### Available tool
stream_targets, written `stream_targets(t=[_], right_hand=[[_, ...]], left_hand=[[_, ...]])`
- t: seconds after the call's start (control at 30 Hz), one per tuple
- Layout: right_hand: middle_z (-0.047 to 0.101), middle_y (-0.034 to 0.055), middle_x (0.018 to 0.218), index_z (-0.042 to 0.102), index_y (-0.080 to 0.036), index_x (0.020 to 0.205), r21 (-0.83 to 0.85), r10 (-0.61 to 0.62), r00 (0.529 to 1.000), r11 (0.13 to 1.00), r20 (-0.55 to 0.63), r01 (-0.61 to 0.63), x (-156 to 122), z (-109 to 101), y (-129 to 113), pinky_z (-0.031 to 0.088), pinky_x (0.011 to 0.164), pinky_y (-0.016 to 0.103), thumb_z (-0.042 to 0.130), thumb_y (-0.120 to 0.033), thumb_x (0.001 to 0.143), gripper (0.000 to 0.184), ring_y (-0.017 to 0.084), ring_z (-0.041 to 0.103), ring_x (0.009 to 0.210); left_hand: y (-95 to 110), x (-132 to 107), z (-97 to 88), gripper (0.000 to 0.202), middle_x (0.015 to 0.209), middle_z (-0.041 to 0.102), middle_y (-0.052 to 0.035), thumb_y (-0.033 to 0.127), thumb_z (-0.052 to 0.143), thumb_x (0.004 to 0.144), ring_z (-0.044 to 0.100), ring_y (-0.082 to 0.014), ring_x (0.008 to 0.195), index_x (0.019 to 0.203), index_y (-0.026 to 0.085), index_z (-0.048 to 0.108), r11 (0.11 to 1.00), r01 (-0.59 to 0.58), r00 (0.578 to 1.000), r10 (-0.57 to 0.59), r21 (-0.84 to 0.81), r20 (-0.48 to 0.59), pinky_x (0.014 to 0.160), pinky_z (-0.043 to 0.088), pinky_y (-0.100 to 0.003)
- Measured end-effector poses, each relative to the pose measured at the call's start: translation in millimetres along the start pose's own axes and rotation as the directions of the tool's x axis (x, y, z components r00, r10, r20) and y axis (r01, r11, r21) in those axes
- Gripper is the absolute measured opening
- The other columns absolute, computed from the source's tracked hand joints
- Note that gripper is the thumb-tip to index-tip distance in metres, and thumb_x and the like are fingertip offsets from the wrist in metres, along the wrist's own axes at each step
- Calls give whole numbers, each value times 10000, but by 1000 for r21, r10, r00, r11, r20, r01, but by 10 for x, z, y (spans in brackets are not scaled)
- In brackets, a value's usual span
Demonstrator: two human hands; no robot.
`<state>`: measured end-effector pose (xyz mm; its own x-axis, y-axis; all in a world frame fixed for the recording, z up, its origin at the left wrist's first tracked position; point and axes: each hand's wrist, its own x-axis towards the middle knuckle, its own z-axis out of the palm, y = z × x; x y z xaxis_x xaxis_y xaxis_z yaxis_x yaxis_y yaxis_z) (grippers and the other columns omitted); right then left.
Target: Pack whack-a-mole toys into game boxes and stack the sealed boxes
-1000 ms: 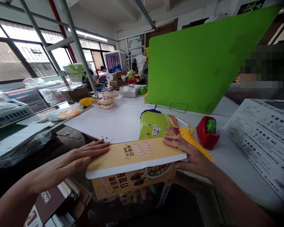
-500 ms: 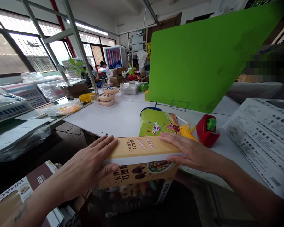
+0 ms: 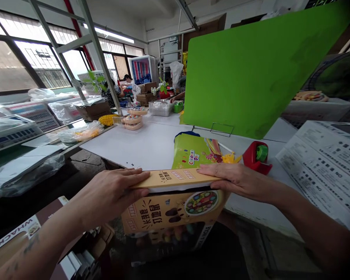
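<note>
An orange-yellow toy box (image 3: 175, 210) stands upright in front of me, with printed characters, a picture of a colourful round dish and a clear window below. Its top flap (image 3: 179, 175) lies nearly level, and a white tuck edge (image 3: 181, 189) shows above a thin dark gap at the front panel. My left hand (image 3: 113, 190) grips the flap's left end, fingers on top and thumb at the front edge. At the right end my right hand (image 3: 236, 181) holds it the same way. The box's bottom is in shadow.
Beyond the box, a green Children's Day bag (image 3: 189, 151) and a red tape dispenser (image 3: 257, 157) lie on the white table (image 3: 134, 146). A large green board (image 3: 245, 74) stands behind. At right is a white carton (image 3: 323, 163); flat boxes (image 3: 20, 237) are at lower left.
The white tuck edge has become a narrower strip, and more of the box's front panel shows. My left thumb has risen to the flap's front edge, and both hands have closed more around the ends.
</note>
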<state>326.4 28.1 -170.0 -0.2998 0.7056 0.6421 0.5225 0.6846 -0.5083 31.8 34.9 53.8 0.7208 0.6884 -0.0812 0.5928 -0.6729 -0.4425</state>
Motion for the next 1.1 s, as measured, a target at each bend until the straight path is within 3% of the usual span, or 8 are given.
stream_targets(t=[0.33,0.53,0.6,0.7,0.8,0.87,1.03,1.1], right_hand=[[485,-11,1519,504,-327,1468,-40,23,1000,999,-4,-23,-60,82,44,385,1189,481,425,-485,1017,484,267,480,1391],[467,42,1532,485,-295,1483,-153,-34,994,988,-104,18,-115,214,71,433,1145,540,658,-547,881,675,335,452,1403],[538,73,1473,561,-256,1421,-248,-80,953,969,-292,6,-139,368,27,460,1125,547,649,-467,913,557,319,514,1356],[670,90,1311,638,-230,1317,-331,-138,817,941,-560,-68,-138,633,-82,529,1068,514,581,-277,972,353,267,645,1212],[694,86,1266,655,-224,1272,-348,-160,773,934,-614,-83,-83,775,-183,564,1033,496,577,-212,968,314,250,669,1174],[692,87,1271,663,-216,1251,-322,-150,780,944,-608,-70,-51,773,-225,556,1046,489,585,-209,963,299,247,662,1187],[706,58,1257,682,-244,1189,-1,67,797,996,-600,-85,-212,676,-73,510,1087,469,578,-271,961,252,237,640,1218],[737,56,1170,704,-242,1090,201,312,701,950,-642,-239,-401,645,198,540,1027,443,596,-357,937,220,243,678,1130]], left_hand=[[-80,-186,249,618,1572,422,-72,473,488,989,444,-256,1418,1550,267,332,987,-74,995,82,139,-51,1144,427,-431],[-56,-203,410,568,1549,454,-93,372,474,1008,414,-260,1435,1548,268,332,986,-127,971,146,105,-191,1132,443,-416],[-81,-198,440,551,1545,454,-117,377,446,1017,413,-277,1435,1540,231,354,987,-100,978,122,129,-171,1148,422,-458],[-91,-173,450,562,1517,475,-171,444,397,1024,449,-333,1407,1510,162,405,975,-22,987,56,222,-148,1143,383,-592],[52,-91,470,500,1421,582,-186,398,400,1025,536,-385,1319,1435,132,502,946,39,968,44,322,-246,1113,313,-719],[231,5,527,419,1350,644,-164,253,428,1006,596,-362,1234,1388,128,546,937,-10,942,126,349,-311,1093,370,-662],[618,258,803,458,1230,692,-148,57,489,863,613,-311,1100,1308,100,588,956,-63,851,201,286,-485,951,484,-478],[675,309,907,478,1221,694,-139,37,475,856,601,-310,1105,1318,102,581,967,-39,826,173,252,-536,1005,421,-507]])
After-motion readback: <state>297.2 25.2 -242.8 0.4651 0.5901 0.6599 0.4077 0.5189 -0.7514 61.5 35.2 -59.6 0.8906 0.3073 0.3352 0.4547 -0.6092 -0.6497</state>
